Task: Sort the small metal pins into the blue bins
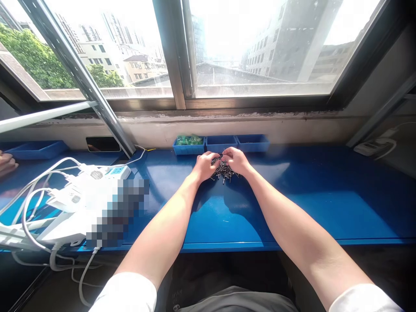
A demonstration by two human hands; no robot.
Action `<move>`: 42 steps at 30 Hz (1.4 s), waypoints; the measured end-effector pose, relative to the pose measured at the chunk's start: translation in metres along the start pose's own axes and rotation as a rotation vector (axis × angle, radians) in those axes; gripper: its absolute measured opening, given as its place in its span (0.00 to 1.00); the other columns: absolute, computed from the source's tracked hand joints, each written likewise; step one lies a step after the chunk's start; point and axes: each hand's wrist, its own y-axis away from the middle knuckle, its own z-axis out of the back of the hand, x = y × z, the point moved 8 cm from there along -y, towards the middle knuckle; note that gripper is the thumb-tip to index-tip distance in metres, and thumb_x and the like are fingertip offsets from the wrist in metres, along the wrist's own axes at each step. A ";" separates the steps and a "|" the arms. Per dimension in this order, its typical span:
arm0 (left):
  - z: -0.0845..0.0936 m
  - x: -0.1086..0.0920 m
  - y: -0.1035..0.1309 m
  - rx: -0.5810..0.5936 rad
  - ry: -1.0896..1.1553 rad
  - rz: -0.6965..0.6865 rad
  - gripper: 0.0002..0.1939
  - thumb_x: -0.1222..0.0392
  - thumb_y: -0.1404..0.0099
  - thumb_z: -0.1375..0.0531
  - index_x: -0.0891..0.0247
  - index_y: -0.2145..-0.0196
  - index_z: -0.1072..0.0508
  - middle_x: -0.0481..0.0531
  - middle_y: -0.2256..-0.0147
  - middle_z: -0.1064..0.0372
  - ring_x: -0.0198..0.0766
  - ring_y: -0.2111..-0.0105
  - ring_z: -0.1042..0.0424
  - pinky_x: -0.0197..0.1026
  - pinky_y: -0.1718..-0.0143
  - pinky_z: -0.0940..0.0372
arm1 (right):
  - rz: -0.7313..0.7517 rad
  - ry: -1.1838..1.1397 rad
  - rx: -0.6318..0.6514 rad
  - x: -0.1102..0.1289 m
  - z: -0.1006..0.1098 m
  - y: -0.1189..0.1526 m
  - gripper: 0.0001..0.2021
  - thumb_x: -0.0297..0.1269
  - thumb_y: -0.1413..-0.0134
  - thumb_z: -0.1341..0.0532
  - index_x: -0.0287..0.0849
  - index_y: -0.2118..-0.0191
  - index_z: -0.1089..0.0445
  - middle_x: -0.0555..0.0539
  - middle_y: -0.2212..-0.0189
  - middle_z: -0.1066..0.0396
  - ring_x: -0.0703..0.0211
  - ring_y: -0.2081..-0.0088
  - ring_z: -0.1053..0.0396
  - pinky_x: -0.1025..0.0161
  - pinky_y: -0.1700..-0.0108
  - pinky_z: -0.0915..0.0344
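Observation:
A pile of small, thin, dark and silvery metal pieces (224,172) lies on the blue tabletop, too small for me to tell their exact kind. My left hand (207,165) is at the pile's left side, thumb and fingers closed in a pinch. Over the right side, my right hand (236,160) pinches too, its fingertips close to those of the left. Something tiny and dark shows between the fingertips, but I cannot make it out. Just behind the hands stands a blue bin (190,147) of green pieces, beside two more blue bins (222,142).
A white power strip (120,172) with plugs and looping cables takes up the left of the blue table (292,195). A phone-like dark slab (103,144) leans by the metal post. Another person's hand (7,164) shows at the far left, near a blue tray (40,149).

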 end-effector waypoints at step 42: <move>0.005 0.034 0.000 -0.124 0.016 0.201 0.16 0.65 0.38 0.49 0.64 0.54 0.31 0.55 0.58 0.28 0.43 0.56 0.30 0.45 0.50 0.38 | -0.456 -0.435 -0.547 -0.074 0.072 -0.003 0.07 0.35 0.54 0.36 0.37 0.72 0.32 0.51 0.80 0.35 0.73 0.86 0.47 0.72 0.88 0.54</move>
